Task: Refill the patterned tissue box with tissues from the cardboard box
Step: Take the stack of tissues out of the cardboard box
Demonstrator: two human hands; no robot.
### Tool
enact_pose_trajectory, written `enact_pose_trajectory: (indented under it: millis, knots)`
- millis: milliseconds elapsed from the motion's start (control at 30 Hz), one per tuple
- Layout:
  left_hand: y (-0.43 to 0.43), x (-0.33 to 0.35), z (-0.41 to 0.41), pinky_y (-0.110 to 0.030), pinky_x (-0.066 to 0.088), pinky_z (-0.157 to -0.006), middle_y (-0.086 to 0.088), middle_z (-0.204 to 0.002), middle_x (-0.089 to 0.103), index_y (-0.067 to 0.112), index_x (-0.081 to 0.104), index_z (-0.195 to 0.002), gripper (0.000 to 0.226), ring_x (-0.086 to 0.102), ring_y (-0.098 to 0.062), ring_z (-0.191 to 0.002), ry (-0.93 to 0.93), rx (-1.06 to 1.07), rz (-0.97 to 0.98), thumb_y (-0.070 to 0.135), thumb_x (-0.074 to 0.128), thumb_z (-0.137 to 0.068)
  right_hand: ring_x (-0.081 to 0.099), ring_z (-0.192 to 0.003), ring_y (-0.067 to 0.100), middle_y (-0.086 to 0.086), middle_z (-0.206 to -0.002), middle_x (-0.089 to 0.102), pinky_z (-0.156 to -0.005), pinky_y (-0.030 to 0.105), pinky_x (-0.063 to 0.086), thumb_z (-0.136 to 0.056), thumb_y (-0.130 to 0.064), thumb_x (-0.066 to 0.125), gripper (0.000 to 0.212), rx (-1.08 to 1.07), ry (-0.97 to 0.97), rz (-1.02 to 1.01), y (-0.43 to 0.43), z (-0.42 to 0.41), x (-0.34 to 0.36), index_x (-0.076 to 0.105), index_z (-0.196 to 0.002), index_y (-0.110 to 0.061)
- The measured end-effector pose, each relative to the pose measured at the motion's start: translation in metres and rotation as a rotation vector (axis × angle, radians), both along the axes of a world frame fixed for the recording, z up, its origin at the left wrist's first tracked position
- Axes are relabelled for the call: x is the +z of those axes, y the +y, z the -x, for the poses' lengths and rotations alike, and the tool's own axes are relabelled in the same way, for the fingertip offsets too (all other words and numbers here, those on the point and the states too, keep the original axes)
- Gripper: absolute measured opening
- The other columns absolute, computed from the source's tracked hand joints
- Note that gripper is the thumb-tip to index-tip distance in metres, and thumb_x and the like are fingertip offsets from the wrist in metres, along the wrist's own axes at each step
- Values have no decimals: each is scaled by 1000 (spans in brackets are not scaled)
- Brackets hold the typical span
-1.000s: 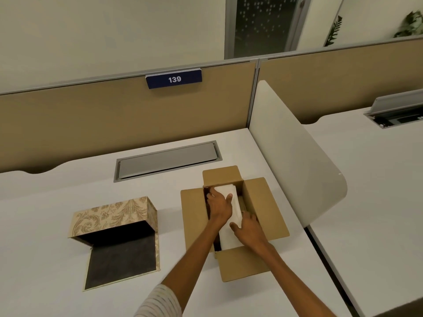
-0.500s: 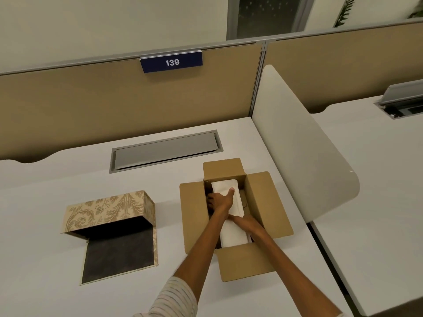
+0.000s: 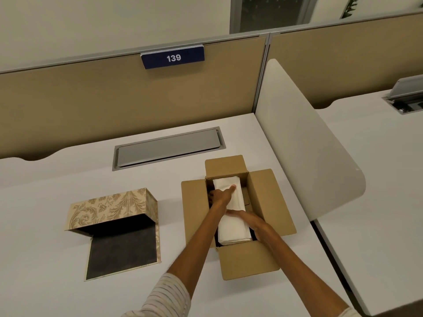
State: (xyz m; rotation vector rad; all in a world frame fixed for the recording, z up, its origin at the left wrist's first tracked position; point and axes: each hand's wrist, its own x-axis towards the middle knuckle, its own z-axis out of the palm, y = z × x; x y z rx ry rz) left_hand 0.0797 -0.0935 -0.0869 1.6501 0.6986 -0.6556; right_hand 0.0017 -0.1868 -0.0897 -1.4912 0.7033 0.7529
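Observation:
An open cardboard box point(image 3: 270, 197) stands on the white desk with its flaps spread out. Inside lies a stack of white tissues point(image 3: 233, 227). My left hand point(image 3: 220, 195) grips the stack's left side near the far end, thumb on top. My right hand point(image 3: 247, 219) holds the stack's right side, thumb across the top, fingers hidden down in the box. The patterned tissue box point(image 3: 109, 207) sits to the left, open, its dark-lined flap point(image 3: 121, 252) flat on the desk and its dark inside showing.
A grey cable hatch point(image 3: 167, 148) is set into the desk behind both boxes. A tan partition with a blue "139" sign point(image 3: 172, 57) closes off the back. A white curved divider panel point(image 3: 304, 145) stands right of the cardboard box.
Both hands have shifted from lying on top of the tissue stack to clasping its sides, fingers reaching down into the box. The view has tilted downward a little.

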Motion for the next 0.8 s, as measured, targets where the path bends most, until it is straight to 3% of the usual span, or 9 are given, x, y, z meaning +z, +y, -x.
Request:
enact_pose_trajectory:
  millis: [200,333,567,667,800]
  knots:
    - [14,16,-3,-46,47,-106,-17,-134,59,2,48,-137,70,58,-33,-122,70,-78,141,45,68,-85,74,-78,17,1,-84,78,-58,25,56,-66,-46,82,47,-47,-60,-112,-4,-3,21,64,-102,-22]
    - [24,38,-7,-47,45,-110,-19,-136,59,8,53,-135,67,59,-33,-119,160,-144,373,48,67,-84,72,-87,23,6,-92,76,-66,30,55,-63,-50,81,56,-35,-83,-133,-11,-1,46,63,-106,-19]
    - [47,74,-6,-55,45,-106,-18,-136,57,15,52,-132,75,55,-35,-125,94,-96,486,44,81,-69,67,-98,30,12,-102,70,-88,43,56,-58,-51,84,62,49,-155,-129,-15,3,91,56,-106,-21]
    - [64,94,-4,-55,47,-104,-18,-136,57,16,53,-129,69,55,-35,-125,4,-50,508,41,80,-72,68,-89,25,9,-94,70,-76,38,58,-55,-49,83,61,116,-175,-133,-12,2,116,55,-103,-23]
    - [103,118,0,-51,51,-101,-17,-134,58,15,50,-133,69,58,-32,-121,-103,21,518,39,78,-75,68,-90,26,10,-96,71,-79,39,58,-57,-44,83,62,202,-179,-163,-3,0,145,56,-108,-21]
